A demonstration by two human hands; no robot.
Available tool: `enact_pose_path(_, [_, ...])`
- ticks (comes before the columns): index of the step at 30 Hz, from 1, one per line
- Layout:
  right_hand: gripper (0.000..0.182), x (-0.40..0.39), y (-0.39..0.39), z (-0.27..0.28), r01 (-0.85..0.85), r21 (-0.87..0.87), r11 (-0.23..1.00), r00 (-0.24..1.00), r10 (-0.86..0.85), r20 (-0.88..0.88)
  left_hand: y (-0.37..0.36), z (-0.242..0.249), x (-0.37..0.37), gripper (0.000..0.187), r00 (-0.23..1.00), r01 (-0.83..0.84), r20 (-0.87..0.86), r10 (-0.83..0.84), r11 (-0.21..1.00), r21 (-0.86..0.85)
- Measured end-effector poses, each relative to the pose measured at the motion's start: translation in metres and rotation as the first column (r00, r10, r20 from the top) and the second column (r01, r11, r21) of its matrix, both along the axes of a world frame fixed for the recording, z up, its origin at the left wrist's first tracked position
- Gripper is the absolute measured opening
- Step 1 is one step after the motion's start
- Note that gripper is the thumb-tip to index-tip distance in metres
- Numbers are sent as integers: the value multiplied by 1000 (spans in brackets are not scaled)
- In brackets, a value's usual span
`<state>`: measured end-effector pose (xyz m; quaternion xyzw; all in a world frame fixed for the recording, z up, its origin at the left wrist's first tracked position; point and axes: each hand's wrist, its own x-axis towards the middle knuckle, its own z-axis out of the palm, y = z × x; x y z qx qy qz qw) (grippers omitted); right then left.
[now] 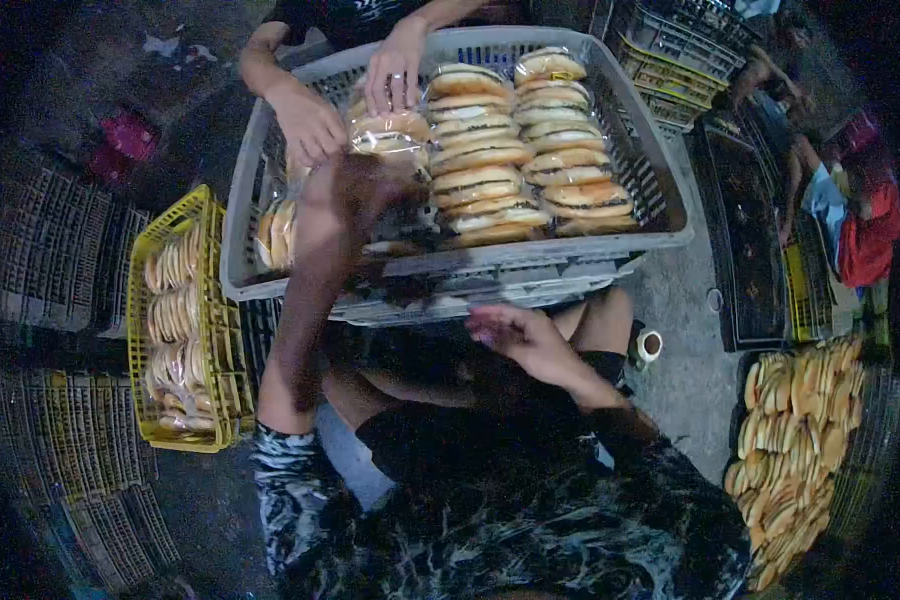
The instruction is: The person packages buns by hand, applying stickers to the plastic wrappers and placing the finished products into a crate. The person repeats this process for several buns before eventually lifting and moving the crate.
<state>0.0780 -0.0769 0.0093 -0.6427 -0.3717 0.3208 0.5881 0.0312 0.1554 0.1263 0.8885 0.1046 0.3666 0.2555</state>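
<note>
Bun rows point(482, 160) extend lengthwise away from the wearer. Left hand point(362, 190): over rows. Right hand point(518, 332): apart. Finger states: indeterminable, blurred.

Before the person, rows of wrapped buns point(480, 180) lie in the front crate point(580, 246), which sits on stacked crates point(560, 288). Left of it stands a side crate point(218, 350) holding more buns point(175, 315), with crate stacks point(55, 250) farther left. Rightward lie a long tray point(742, 240) and, nearer the person, a bun heap point(795, 440).
</note>
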Motion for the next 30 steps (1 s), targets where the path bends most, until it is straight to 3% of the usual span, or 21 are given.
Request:
enact_pose_path(1, [26, -1, -7, -8, -65, -22, 998, 995, 63, -83, 7, -20, 12, 28, 947, 212, -260, -187, 974, 73])
enact_pose_path(2, [26, -3, -14, -14, -69, -18, 997, 995, 68, -77, 16, -37, 25, 31, 795, 426, -511, -328, 901, 85])
enact_pose_path(3, [26, -4, -21, -17, -57, -35, 998, 983, 50, -176, 28, -37, 37, 31, 799, 423, -506, -325, 902, 88])
enact_pose_path(4, [25, -5, -25, -20, -45, -56, 997, 961, 28, -274, 45, -36, 48, 34, 737, 545, -468, -489, 838, -18])
enact_pose_path(7, [26, -12, -30, -25, -44, -100, 994, 949, 10, -315, 54, -90, 85, 42, 914, 383, -241, -328, 893, 238])
enact_pose_path(10, [25, -18, -30, -21, -76, -90, 993, 947, 44, -318, 70, -94, 87, 41, 935, 240, -331, -128, 915, 324])
enact_pose_path(16, [22, -25, -20, -30, -50, -52, 997, 953, 32, -303, 82, -82, 96, 38, 755, 107, -619, 215, 892, 440])
enact_pose_path(22, [23, -33, -23, -13, -153, -49, 987, 965, 138, -224, 81, -66, 97, 36, 529, 223, -831, 174, 916, 333])
enact_pose_path(23, [27, -29, -29, -17, -137, 39, 990, 955, 142, -259, 78, -60, 86, 36, 588, 225, -800, 117, 927, 301])
enact_pose_path(24, [35, -25, -34, -19, -115, 127, 985, 944, 148, -296, 60, -42, 64, 36, 840, 167, -538, 70, 910, 380])
enact_pose_path(25, [35, -19, -37, -15, -107, 130, 986, 946, 141, -292, 42, -28, 45, 37, 978, 89, -207, 4, 895, 437])
enact_pose_path(27, [55, -9, -39, -3, 43, 546, 836, 642, 396, -656, -11, -19, 17, 41, 989, -28, 146, -39, 900, 434])
enact_pose_path(28, [70, -4, -35, 4, 91, 525, 846, 695, 324, -642, -39, -15, 6, 44, 993, 58, -117, -31, 970, 235])
enact_pose_path(29, [67, -1, -28, 14, 166, 600, 783, 674, 354, -649, -58, -20, -10, 48, 982, 137, -162, -95, 951, 277])
enact_pose_path(30, [63, 1, -26, 29, 198, 545, 815, 725, 253, -641, -78, -25, -26, 52, 965, 219, -208, -159, 924, 312])
